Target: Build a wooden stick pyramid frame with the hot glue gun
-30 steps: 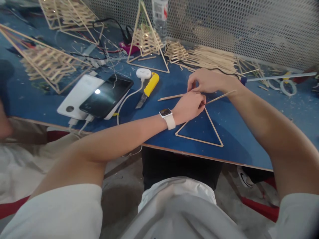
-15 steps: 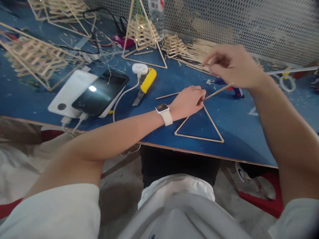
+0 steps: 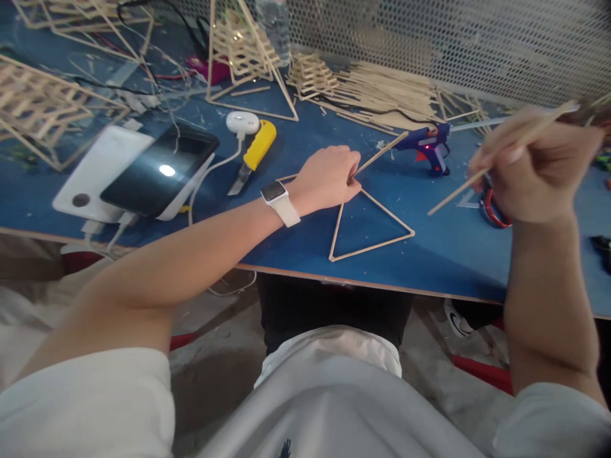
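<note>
My left hand (image 3: 326, 179), with a white watch on its wrist, is closed and pinches a thin wooden stick (image 3: 382, 152) at the top corner of a flat stick triangle (image 3: 370, 243) lying on the blue table (image 3: 443, 254). My right hand (image 3: 532, 172) is raised at the right, blurred, with its fingers closed round another long wooden stick (image 3: 458, 192) that slants down to the left. A blue glue gun (image 3: 426, 142) lies on the table between the two hands.
A yellow-handled knife (image 3: 252, 156), a white charger puck (image 3: 242, 122), a dark phone (image 3: 160, 166) on a white power bank (image 3: 95, 170) lie at the left. Stick frames (image 3: 38, 108) and a heap of loose sticks (image 3: 386, 92) fill the back. Perforated metal wall (image 3: 429, 38) behind.
My right hand has swung from the triangle's top corner up and to the right and now carries a stick. The left hand keeps its pinch. The view has turned right, showing the glue gun.
</note>
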Available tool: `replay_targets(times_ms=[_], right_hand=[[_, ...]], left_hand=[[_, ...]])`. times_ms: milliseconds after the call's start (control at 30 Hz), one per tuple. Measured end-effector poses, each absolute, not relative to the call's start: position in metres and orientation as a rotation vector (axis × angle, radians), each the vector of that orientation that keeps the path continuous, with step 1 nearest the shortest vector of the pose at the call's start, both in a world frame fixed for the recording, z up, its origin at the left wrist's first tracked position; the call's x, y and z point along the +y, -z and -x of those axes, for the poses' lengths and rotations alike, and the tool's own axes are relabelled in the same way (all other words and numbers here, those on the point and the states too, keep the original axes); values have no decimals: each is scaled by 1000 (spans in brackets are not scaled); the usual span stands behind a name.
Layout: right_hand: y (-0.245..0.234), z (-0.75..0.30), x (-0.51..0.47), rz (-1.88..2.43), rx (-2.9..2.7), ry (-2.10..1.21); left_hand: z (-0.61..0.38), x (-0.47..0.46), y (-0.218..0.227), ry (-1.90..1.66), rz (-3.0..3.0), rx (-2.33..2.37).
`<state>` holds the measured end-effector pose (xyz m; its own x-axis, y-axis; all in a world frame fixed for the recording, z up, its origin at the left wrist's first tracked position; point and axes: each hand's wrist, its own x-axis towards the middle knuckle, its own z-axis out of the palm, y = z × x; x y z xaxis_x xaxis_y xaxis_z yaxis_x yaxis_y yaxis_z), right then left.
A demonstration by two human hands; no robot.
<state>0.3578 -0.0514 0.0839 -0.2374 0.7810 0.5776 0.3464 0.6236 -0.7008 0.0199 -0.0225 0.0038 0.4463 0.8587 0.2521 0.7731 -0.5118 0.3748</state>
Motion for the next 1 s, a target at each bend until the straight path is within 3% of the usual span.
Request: replay_targets(times_ms=[133, 667, 1000], right_hand=[[-64, -353, -51, 567, -2055, -708], [-51, -347, -55, 558, -2052, -818], [-45, -319, -75, 742, -2035, -649]], left_hand=[[-18, -31, -16, -448, -2529, 1469], [-14, -30, -19, -497, -2493, 1397], [-13, -30, -26, -1244, -2366, 677]])
